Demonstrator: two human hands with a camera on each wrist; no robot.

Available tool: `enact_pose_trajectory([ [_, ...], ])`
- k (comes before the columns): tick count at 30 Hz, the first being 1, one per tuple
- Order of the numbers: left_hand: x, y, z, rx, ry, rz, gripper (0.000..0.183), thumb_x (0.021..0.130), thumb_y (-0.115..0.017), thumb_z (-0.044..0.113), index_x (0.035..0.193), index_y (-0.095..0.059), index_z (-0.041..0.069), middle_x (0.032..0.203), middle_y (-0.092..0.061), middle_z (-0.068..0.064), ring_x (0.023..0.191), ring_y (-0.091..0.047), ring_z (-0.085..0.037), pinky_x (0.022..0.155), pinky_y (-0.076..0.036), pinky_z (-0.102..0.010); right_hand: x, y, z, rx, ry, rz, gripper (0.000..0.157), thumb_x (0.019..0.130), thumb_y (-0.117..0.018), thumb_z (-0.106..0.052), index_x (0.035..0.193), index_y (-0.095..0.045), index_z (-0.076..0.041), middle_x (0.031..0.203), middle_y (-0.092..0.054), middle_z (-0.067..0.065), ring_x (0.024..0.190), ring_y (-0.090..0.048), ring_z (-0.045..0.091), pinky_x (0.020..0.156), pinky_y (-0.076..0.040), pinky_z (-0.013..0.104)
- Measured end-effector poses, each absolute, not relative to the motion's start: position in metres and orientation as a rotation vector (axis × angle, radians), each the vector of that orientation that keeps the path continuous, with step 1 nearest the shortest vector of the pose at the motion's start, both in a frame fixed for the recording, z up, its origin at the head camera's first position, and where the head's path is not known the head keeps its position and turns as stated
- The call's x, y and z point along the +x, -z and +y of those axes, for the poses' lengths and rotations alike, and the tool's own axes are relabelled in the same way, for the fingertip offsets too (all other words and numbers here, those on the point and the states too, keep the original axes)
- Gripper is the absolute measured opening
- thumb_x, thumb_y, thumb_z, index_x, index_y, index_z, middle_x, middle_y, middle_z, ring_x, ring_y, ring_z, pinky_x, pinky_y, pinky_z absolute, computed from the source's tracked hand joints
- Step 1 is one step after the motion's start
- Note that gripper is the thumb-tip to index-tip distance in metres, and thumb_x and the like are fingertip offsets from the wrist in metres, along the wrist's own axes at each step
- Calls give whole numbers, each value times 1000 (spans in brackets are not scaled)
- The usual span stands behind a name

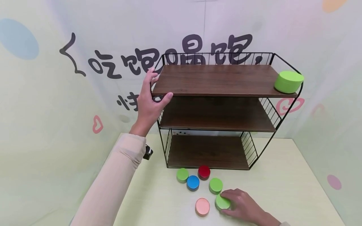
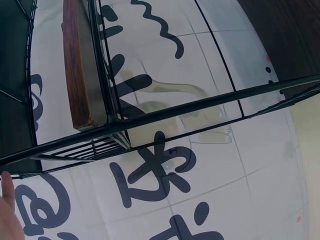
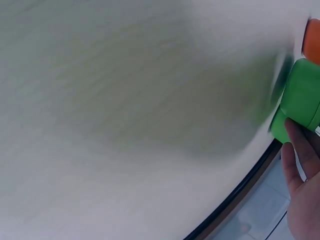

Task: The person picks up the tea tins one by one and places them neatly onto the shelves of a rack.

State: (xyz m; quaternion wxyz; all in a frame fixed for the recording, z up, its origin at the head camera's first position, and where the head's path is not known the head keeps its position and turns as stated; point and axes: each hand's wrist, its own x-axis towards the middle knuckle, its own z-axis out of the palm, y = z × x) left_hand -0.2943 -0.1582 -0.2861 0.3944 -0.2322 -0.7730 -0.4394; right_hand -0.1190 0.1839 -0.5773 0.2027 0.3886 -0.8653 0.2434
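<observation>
A three-tier shelf rack [image 1: 215,80] with dark wood boards and a black wire frame stands on the table. My left hand [image 1: 150,103] grips its upper left corner, thumb at the front edge of the top board and fingers around the side. In the left wrist view one fingertip [image 2: 7,182] shows beside the wire frame. Near the table's front my right hand [image 1: 240,204] holds a round light-green tin [image 1: 222,201] between thumb and fingers. A pink tin [image 1: 202,206] lies left of it, and another green tin [image 1: 216,185] sits just behind.
A larger green tin [image 1: 288,82] stands on the top board's right end. Before the rack lie a red tin [image 1: 204,172], a blue tin [image 1: 193,182] and a green tin [image 1: 182,175]. A printed wall sheet [image 1: 70,103] encloses the table [image 1: 152,194] at the back and sides.
</observation>
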Motion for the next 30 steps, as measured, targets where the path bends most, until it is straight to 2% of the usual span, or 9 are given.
enact_pose_trajectory([
  [6,-294,287,-158,-581,1117,-1964,68,83,-74,36,140,-43,15,157,-38,5,133,-46,-4,100,-41,-47,-121,562,190,1111,-678,-2322,45,67,-90,-35,100,-75,-9,97,-74,-1,86,-70,11,75,-53,23],
  [12,-294,287,-158,-587,1104,-1948,69,82,-73,38,139,-44,13,157,-38,5,133,-50,-15,103,-39,-48,-128,544,195,1148,-631,-2262,45,68,-88,-35,101,-75,-8,97,-74,1,86,-69,12,72,-52,26],
  [18,-294,287,-158,-586,1097,-1952,69,83,-73,38,140,-44,13,157,-37,8,132,-50,-13,105,-38,-44,-137,524,200,1160,-587,-2254,44,67,-88,-35,101,-75,-9,97,-73,0,84,-68,13,70,-52,26],
  [22,-295,287,-159,-586,1097,-1954,70,83,-73,38,141,-43,13,158,-35,10,133,-49,-12,107,-36,-44,-142,509,204,1167,-558,-2254,42,72,-85,-38,101,-75,-10,97,-73,0,83,-68,14,69,-53,28],
  [27,-295,287,-158,-592,1090,-1955,69,83,-72,40,141,-42,14,158,-36,7,133,-47,-7,104,-38,-46,-149,493,211,1174,-512,-2255,42,83,-75,-46,101,-75,-9,97,-73,1,83,-69,15,69,-54,31],
  [30,-295,286,-157,-602,1092,-1949,68,83,-72,39,139,-42,13,157,-37,6,133,-48,-11,101,-40,-47,-152,484,215,1182,-491,-2250,43,86,-72,-48,101,-75,-8,97,-73,2,83,-69,16,69,-55,32],
])
